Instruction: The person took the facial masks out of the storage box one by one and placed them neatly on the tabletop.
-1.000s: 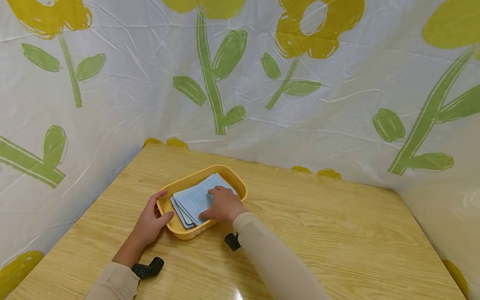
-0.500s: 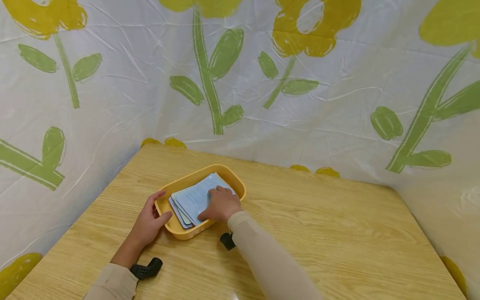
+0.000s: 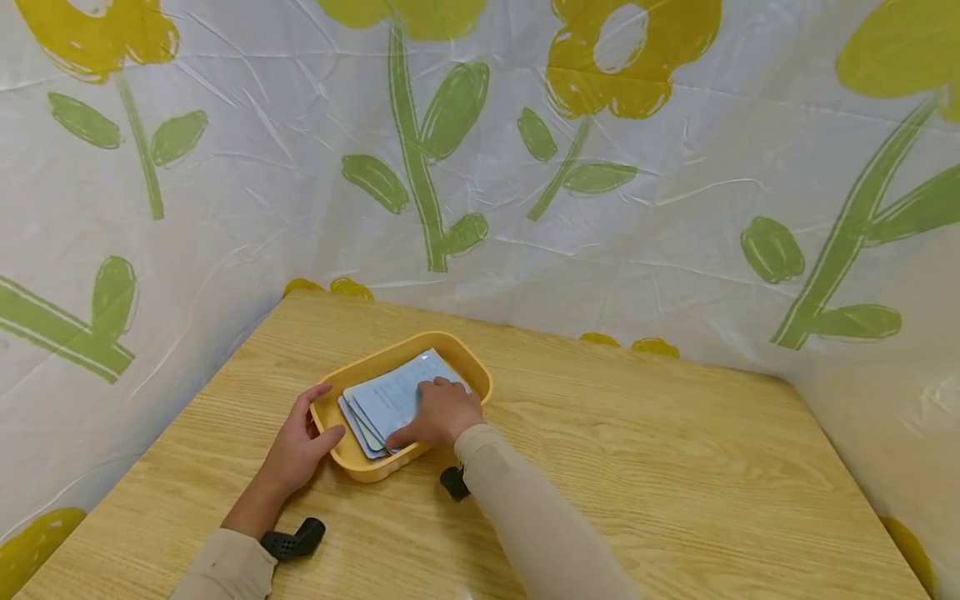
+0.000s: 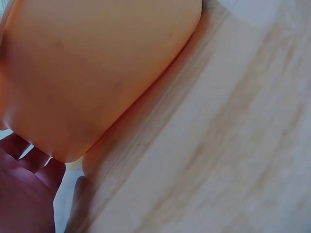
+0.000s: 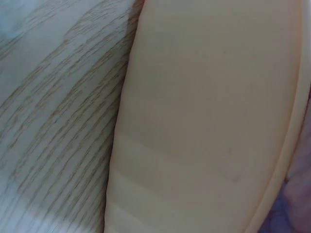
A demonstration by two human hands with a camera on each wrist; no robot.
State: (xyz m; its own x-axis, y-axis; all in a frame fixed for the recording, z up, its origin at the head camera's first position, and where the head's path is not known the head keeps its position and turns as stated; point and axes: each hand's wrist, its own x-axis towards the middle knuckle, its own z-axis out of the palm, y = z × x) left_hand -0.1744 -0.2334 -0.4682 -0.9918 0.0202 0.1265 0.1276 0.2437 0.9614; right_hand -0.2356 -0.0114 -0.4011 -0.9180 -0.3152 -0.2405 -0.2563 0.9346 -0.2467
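Observation:
A yellow plastic bin (image 3: 368,472) stands on the table, its outer wall close up in both wrist views. My left hand (image 3: 295,446) grips its left end, with the thumb over the rim and the fingers along the outside. In the bin lies a slightly fanned stack of thin booklets with rounded corners. The top booklet (image 3: 388,398) is light blue with faint print; pale green and lilac edges show beneath. My right hand (image 3: 442,414) reaches over the near rim and holds the top booklet, fingers bent on its cover and thumb at its near edge. The fingertips are partly hidden.
The wood-grain table (image 3: 660,467) extends to the right of the bin. A white curtain (image 3: 300,175) printed with yellow flowers and green leaves surrounds the table at the back and sides. A black wrist device (image 3: 294,540) sits at my left wrist.
My right thumb has slid left along the near edge of the booklets. The left hand keeps its hold on the bin, and the bin and stack stay in place.

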